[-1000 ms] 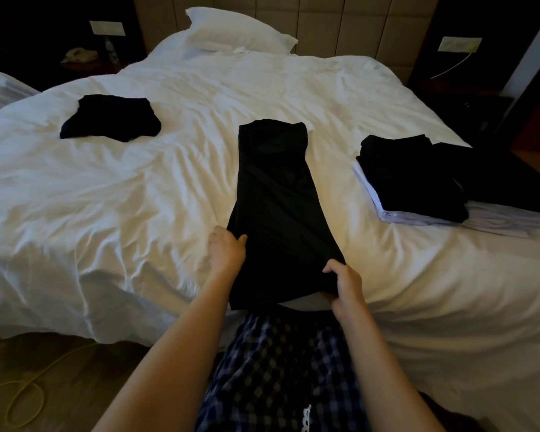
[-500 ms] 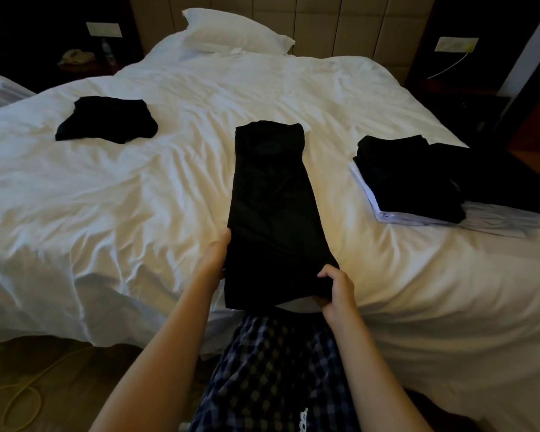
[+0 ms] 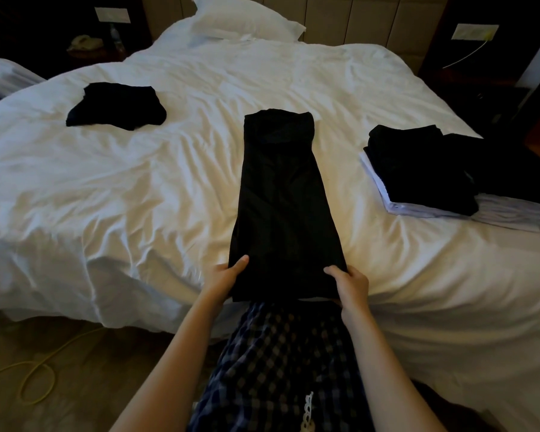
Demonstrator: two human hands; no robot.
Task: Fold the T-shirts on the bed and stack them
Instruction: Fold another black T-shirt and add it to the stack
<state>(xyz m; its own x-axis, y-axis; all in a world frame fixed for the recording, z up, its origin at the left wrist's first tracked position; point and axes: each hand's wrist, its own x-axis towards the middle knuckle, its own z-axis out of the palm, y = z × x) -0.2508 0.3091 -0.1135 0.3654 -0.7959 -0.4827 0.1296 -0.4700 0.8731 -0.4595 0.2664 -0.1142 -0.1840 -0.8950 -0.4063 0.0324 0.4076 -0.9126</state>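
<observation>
A black T-shirt (image 3: pixel 282 194), folded into a long narrow strip, lies lengthwise on the white bed (image 3: pixel 138 188) in front of me. My left hand (image 3: pixel 223 280) grips its near left corner, thumb on top. My right hand (image 3: pixel 349 285) grips the near right corner the same way. A folded black T-shirt (image 3: pixel 116 106) lies at the far left of the bed. On the right, a stack of folded dark shirts (image 3: pixel 418 166) rests on pale folded ones.
A white pillow (image 3: pixel 243 20) leans at the headboard. More dark clothing (image 3: pixel 518 173) spreads at the right bed edge. A yellow cable (image 3: pixel 38 375) loops on the floor at lower left. A nightstand with a phone (image 3: pixel 85 43) stands at the far left.
Both hands shifted along the near hem and now pinch its two corners with thumbs on top. The strip itself has barely moved.
</observation>
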